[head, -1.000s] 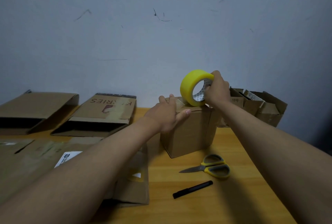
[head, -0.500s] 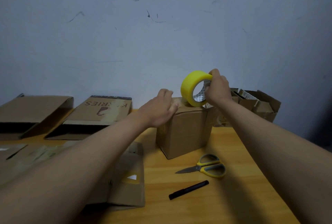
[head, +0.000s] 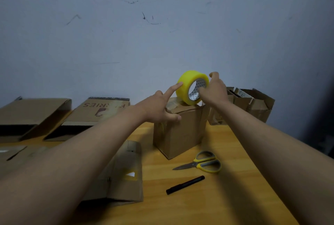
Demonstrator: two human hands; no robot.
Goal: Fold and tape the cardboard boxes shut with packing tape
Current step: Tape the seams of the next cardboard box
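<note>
A small closed cardboard box (head: 182, 134) stands on the wooden table (head: 207, 203) near the wall. A yellow roll of packing tape (head: 186, 84) stands on edge on the box's top. My right hand (head: 213, 91) grips the roll from its right side, fingers curled into the core. My left hand (head: 159, 107) is over the box's top left corner, its index finger stretched out and touching the roll's left face, thumb against the box's side.
Yellow-handled scissors (head: 202, 164) and a black marker (head: 185, 184) lie in front of the box. Flattened cardboard boxes (head: 97, 111) lie at the left, one (head: 126, 174) under my left forearm. More folded boxes (head: 253, 103) stand at the right by the wall.
My left hand lifted off the box top and its index finger now points out to the tape roll. My right hand has stayed on the roll.
</note>
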